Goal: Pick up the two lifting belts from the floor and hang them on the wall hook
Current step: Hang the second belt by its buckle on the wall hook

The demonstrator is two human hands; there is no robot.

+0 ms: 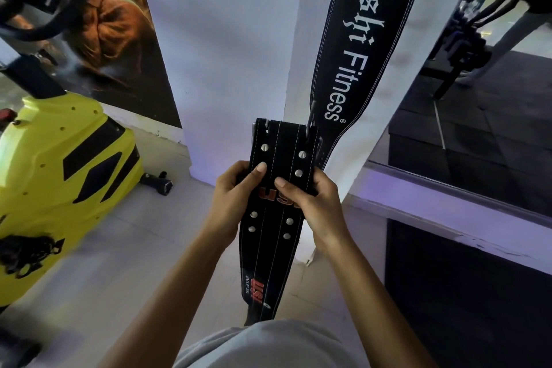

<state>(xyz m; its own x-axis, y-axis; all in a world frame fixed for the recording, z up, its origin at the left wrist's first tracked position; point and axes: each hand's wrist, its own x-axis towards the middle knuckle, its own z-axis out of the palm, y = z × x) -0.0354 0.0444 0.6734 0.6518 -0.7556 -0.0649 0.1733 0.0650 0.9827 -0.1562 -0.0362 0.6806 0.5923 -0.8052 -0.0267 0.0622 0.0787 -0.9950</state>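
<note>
A black lifting belt with white lettering [355, 48] hangs down the white wall; its top runs out of the frame, so the hook is hidden. I hold a second black belt with red lettering and silver rivets [280, 146] in front of me, buckle end up near the hanging belt's lower tip. My left hand [236, 200] grips its left edge, thumb on the face. My right hand [310, 203] grips its right edge. The lower end of this belt hangs toward my body.
A yellow exercise bike [59, 176] stands at the left, its foot [158, 182] on the tiled floor. A dark poster [119, 39] covers the wall at the upper left. A mirror with a ledge [466, 194] and black panels fills the right side.
</note>
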